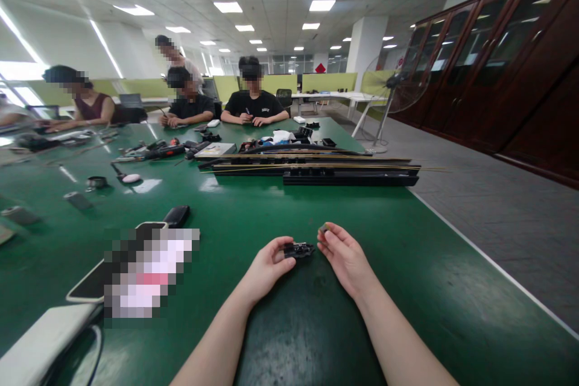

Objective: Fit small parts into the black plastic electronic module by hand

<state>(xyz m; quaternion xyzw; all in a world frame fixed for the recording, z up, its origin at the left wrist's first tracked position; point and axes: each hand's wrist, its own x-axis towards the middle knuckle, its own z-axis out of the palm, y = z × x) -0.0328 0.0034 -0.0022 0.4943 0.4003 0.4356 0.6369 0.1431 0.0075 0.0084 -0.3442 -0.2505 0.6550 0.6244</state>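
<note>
Over the green table, my left hand is closed around one end of a small black mechanical part. Its free end points right and shows a few light or metallic bits. My right hand pinches a tiny greyish-green piece between thumb and fingertips; its exact kind is too small to make out. A short gap separates that piece from the black part. The other fingers of my right hand curl beneath the pinch.
Long black rails with thin brass-coloured rods lie ahead. A phone, partly blurred out, and a white box with a cable are at left. Tools spread farther back, near several seated people. A fan stands right of the table.
</note>
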